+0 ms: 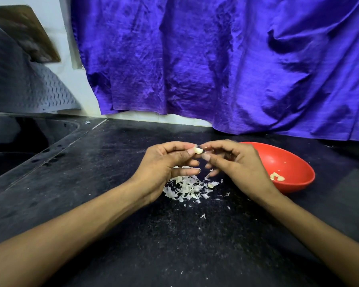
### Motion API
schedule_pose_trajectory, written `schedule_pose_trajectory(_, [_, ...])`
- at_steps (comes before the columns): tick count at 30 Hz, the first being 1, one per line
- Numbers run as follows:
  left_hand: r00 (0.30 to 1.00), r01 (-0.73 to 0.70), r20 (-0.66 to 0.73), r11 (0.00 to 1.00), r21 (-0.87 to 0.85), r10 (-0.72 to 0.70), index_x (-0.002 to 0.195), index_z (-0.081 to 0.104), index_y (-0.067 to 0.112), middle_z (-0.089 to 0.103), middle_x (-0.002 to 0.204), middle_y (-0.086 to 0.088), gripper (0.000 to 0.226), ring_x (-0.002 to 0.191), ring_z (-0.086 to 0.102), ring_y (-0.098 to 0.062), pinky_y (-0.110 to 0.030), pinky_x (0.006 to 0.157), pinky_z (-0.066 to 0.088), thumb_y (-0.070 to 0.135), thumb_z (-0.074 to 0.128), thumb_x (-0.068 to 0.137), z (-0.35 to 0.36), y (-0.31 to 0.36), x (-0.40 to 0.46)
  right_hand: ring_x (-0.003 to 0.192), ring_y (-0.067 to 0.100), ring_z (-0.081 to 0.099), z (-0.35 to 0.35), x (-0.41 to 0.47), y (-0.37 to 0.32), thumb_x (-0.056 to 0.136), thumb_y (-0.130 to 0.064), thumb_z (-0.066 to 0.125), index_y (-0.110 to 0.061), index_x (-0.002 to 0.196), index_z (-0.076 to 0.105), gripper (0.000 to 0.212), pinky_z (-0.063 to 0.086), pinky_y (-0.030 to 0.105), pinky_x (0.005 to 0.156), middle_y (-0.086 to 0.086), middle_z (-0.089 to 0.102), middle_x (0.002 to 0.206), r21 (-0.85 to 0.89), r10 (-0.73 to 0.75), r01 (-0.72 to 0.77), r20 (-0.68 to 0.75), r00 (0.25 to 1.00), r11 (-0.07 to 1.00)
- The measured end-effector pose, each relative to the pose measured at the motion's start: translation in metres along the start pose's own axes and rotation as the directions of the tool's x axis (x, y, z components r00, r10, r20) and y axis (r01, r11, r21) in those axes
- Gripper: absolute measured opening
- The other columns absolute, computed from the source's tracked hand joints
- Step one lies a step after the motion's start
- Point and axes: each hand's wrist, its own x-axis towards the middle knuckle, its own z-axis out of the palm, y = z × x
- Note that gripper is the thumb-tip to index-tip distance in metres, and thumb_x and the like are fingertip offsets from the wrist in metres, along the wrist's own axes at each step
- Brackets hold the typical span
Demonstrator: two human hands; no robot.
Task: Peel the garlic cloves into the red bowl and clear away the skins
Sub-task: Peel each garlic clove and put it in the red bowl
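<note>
My left hand pinches a small pale garlic clove between thumb and fingertips, held above the black counter. My right hand meets it from the right, its thumb and forefinger pinching at the clove's right end. Below both hands lies a heap of white garlic skins, with one unpeeled clove at its right edge. The red bowl stands just right of my right hand and holds a few peeled cloves near its front wall.
The black stone counter is flecked with skin bits. A dark sink is sunk in at the left, with a grey ribbed mat and a board propped behind it. Purple cloth hangs along the back wall.
</note>
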Motion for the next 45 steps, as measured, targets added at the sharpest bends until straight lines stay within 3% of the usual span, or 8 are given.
schedule_pose_trajectory(6, [0.999,0.002,0.034,1.0,0.018,-0.003,0.099,0.066,-0.002,0.072,0.079,-0.011,0.018,0.069,0.069,-0.013,-0.024,0.058,0.058,0.005,0.064,0.082,-0.001,-0.004,0.0,0.06,0.012,0.063,0.005,-0.002,0.002,0.08,0.001,0.07,-0.008,0.087,0.071,0.012,0.056,0.024,0.053,0.001,0.069,0.067,0.094,0.045,-0.045,0.005,0.999,0.995])
schedule_pose_trajectory(17, [0.995,-0.093,0.043,0.964,0.25,0.085,0.097,0.071,-0.005,0.071,0.096,-0.026,0.018,0.07,0.064,-0.016,-0.03,0.061,0.061,0.008,0.066,0.086,-0.001,-0.006,-0.001,0.064,0.011,0.066,0.006,-0.003,0.0,0.083,0.004,0.064,-0.002,0.091,0.071,0.012,0.057,0.023,0.054,0.005,0.071,0.069,0.214,0.112,-0.103,-0.03,0.993,0.971])
schedule_pose_trajectory(26, [0.941,-0.315,0.095,0.741,0.593,0.324,0.095,0.077,0.01,0.075,0.079,-0.003,0.013,0.072,0.072,-0.019,-0.037,0.06,0.061,0.014,0.064,0.093,-0.003,-0.007,-0.003,0.071,0.02,0.071,0.006,-0.006,-0.001,0.084,0.004,0.065,0.0,0.096,0.072,0.015,0.059,0.026,0.061,0.014,0.074,0.082,0.157,0.117,-0.107,-0.057,0.992,0.982])
schedule_pose_trajectory(32, [0.922,-0.34,0.085,0.682,0.647,0.379,0.092,0.077,0.015,0.074,0.072,0.006,0.01,0.06,0.071,-0.01,-0.024,0.056,0.057,0.016,0.068,0.09,-0.001,-0.006,-0.008,0.071,0.019,0.071,0.009,-0.007,0.0,0.083,0.001,0.068,-0.005,0.093,0.074,0.014,0.058,0.024,0.062,0.014,0.074,0.079,0.112,0.119,-0.111,-0.062,0.991,0.987])
schedule_pose_trajectory(38, [0.91,-0.359,0.104,0.64,0.679,0.401,0.091,0.077,0.016,0.075,0.072,0.005,0.01,0.06,0.071,-0.008,-0.03,0.059,0.059,0.015,0.067,0.091,-0.001,-0.009,-0.009,0.071,0.019,0.071,0.012,-0.01,0.0,0.08,-0.003,0.071,-0.015,0.088,0.076,0.015,0.058,0.024,0.065,0.009,0.075,0.078,0.088,0.1,-0.095,-0.05,0.994,0.992])
schedule_pose_trajectory(45, [0.9,-0.369,0.085,0.645,0.669,0.427,0.086,0.077,0.011,0.074,0.069,0.003,0.01,0.058,0.069,-0.005,-0.014,0.055,0.052,0.008,0.068,0.089,0.0,-0.011,-0.011,0.072,0.023,0.072,0.013,-0.011,0.0,0.082,-0.003,0.071,-0.011,0.09,0.076,0.013,0.059,0.027,0.067,0.011,0.075,0.08,0.077,0.107,-0.104,-0.039,0.993,0.992])
